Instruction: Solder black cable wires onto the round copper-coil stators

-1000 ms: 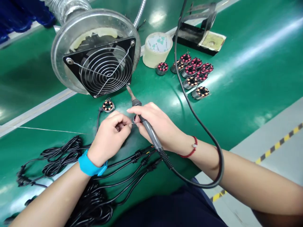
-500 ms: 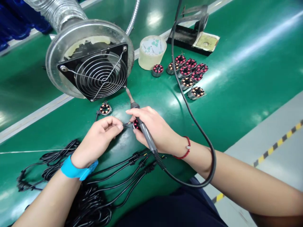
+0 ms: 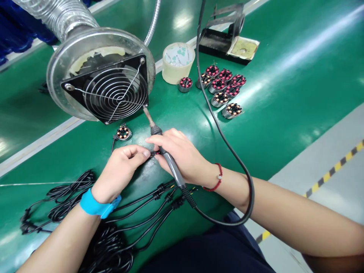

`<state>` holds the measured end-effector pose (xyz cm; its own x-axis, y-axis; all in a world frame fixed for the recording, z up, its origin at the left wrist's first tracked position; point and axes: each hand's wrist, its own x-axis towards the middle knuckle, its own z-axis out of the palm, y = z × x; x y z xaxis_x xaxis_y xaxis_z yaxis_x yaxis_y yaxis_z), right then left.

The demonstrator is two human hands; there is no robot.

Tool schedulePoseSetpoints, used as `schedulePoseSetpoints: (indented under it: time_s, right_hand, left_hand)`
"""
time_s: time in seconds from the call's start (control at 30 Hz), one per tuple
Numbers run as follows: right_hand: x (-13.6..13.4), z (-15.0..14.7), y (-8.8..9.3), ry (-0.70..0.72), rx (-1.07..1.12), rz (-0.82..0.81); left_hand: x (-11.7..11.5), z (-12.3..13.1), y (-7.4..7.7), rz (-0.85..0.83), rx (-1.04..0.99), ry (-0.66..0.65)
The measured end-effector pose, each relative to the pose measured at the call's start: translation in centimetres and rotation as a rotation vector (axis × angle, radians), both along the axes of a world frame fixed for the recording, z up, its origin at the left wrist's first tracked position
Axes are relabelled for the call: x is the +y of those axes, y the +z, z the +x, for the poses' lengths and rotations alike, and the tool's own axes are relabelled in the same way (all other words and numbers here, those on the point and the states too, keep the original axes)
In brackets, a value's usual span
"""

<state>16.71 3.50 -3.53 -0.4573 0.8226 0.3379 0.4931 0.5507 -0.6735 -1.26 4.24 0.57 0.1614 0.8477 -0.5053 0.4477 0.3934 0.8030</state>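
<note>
Right hand (image 3: 186, 157): fingers wrap iron (image 3: 174, 169) — coil (image 3: 157, 152) at their tips. Left hand (image 3: 118, 170): fingers pinch what looks like a lead (image 3: 152, 154) beside it. Coil likely light, stiff, easily nicked — grip its rim.

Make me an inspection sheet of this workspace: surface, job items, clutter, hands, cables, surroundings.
Surface: green bench, glossy with reflections.
Job items: soldering iron; red-wound coil, mostly hidden; group of coils beyond the right hand.
Clutter: tape roll beside a lone coil.
Hands: right hand grips the soldering iron; left hand pinches a thin dark piece.
Cables: black cables on both sides of the left forearm; iron's cord crosses the right forearm.
Surroundings: grilled fan; stand with yellowish pad; striped floor tape.
</note>
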Motion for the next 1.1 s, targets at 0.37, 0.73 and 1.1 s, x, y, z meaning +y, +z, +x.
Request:
schedulePoseSetpoints:
  time_s: [0.37, 0.73, 1.1]
  right_hand:
    - [0.0, -0.9, -0.2, -0.047, 0.225, -0.038]
    - [0.4, 1.1, 0.5, -0.189, 0.267, -0.047]
    - [0.2, 1.4, -0.8, -0.25, 0.163, -0.164]
  left_hand:
    - [-0.7, -0.4, 0.7, 0.154, 0.203, -0.277]
    - [-0.4, -1.2, 1.0, 0.522, 0.879, -0.238]
    - [0.0, -3.1, 2.4, 0.343, 0.947, -0.149]
